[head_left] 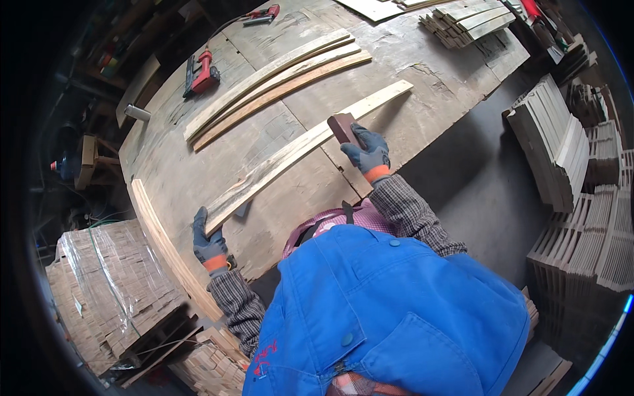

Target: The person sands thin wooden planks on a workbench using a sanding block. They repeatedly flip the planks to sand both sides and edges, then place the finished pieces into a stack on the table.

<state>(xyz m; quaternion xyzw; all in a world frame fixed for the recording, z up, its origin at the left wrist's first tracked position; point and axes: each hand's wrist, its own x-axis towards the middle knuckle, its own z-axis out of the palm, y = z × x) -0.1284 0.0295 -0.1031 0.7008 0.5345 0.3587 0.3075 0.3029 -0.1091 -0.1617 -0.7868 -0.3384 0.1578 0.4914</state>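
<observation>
A long pale wooden strip (pixel 290 162) runs slantwise across the worktable, from near my left hand up to the far right. My left hand (pixel 210 244), in a dark grey glove with an orange cuff, grips the strip's near end, thumb along its side. My right hand (pixel 371 152), gloved alike, is closed around a brown sanding block (pixel 342 128). The block rests against the strip, right of its middle. Beneath the strip near my left hand, a small grey flat piece (pixel 244 208) partly shows.
Beyond lie three more strips (pixel 277 86), a red nail gun (pixel 203 74) with a hose, and another red tool (pixel 263 14). Stacked slats (pixel 469 23) sit at the table's far right. Slat bundles (pixel 555 145) stand right; a wrapped wood stack (pixel 112 284) stands left.
</observation>
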